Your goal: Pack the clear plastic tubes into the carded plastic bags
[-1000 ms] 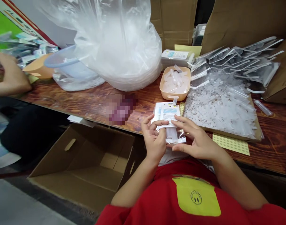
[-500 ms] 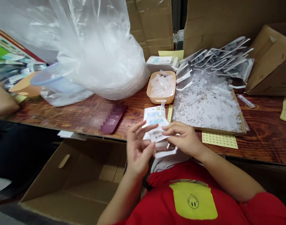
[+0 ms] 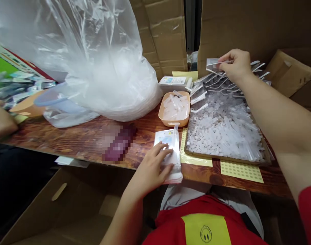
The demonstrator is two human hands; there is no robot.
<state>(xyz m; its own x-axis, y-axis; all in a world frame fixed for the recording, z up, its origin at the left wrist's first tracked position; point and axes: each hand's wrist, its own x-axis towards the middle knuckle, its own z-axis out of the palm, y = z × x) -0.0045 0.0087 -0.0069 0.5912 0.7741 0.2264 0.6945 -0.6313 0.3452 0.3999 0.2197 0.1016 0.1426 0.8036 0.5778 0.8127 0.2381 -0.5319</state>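
The left hand (image 3: 154, 163) is lying spread on the stack (image 3: 176, 170) at the table's (image 3: 68, 143) edge, likely steadying it; well apart, the right hand (image 3: 235, 64) is pinching what looks like a packet (image 3: 211, 63) above the pile (image 3: 219, 83).

The arms are spread well apart, one kept low and near, the other stretched far forward. The left forearm (image 3: 127, 211) rises from the bottom edge and slants up to the right, its left wrist (image 3: 137, 187) almost straight. The left hand (image 3: 151, 166) lies palm down with its back up, its fingers (image 3: 160, 148) slightly bent and loosely parted, the thumb set off to the right side. The right forearm (image 3: 270, 109) is bare and reaches forward and leftward from the right side, higher than the left. The right hand (image 3: 237, 66) points left, thumb and index finger pinched together, the remaining fingers mostly hidden from view
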